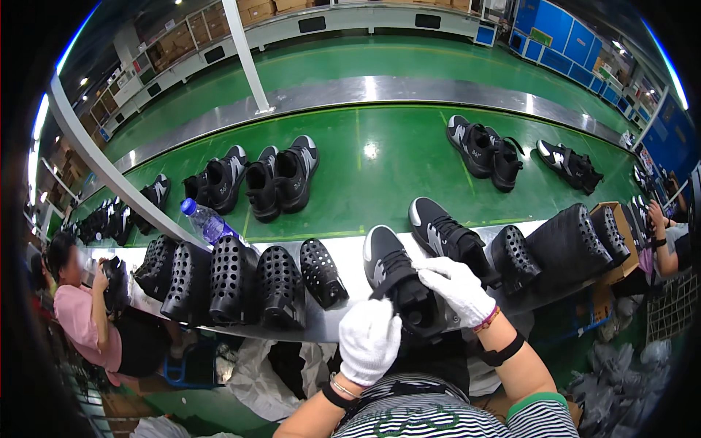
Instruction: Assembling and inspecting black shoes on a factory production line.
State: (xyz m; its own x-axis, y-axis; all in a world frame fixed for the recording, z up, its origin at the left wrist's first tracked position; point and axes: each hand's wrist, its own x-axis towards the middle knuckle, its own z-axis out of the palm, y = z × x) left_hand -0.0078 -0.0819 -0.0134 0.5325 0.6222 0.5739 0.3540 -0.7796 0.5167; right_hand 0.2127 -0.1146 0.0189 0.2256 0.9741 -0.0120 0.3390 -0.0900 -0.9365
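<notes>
In front of me a black and grey sneaker [387, 252] with a pale toe points away, its heel toward my body. My left hand [371, 342], in a white knit glove, is closed at the shoe's left side, pinching the end of its black strap [396, 280]. The white-gloved right hand [458, 290] grips the shoe's upper right side near the ankle opening, fingers bent over the edge. Its mate, another sneaker [442, 232], stands just to the right, with its strap across the instep.
Black perforated shoe forms [232, 281] line the bench to the left, others [515, 257] to the right. A purple-capped bottle [208, 221] lies behind them. Paired sneakers [283, 175] stand on the green belt. A co-worker [86, 321] sits left, another [668, 244] right.
</notes>
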